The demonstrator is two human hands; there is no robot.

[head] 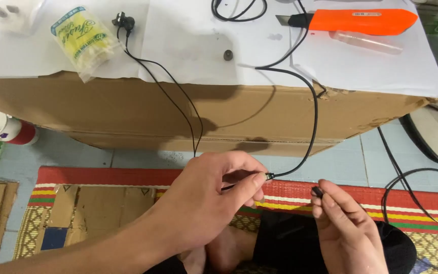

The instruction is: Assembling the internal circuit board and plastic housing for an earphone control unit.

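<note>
**Both hands raised, fingertips pinched**

The left hand [214, 195] reaches in from the lower left, forearm stretched across, thumb and forefinger pressed together at the tips. The right hand [345, 228] rises from below, palm turned inward, its fingertips [319, 195] pinched as well, near the left's.

box [128, 109] across the middle is plain brown cardboard, matt and a bit rough, with smooth white paper sheets [198, 35] on top. orange cutter [363, 21] upper right looks like glossy plastic. black cable [314, 127] has a rubbery sheen. mat [102, 177] at the bottom is woven.
</note>
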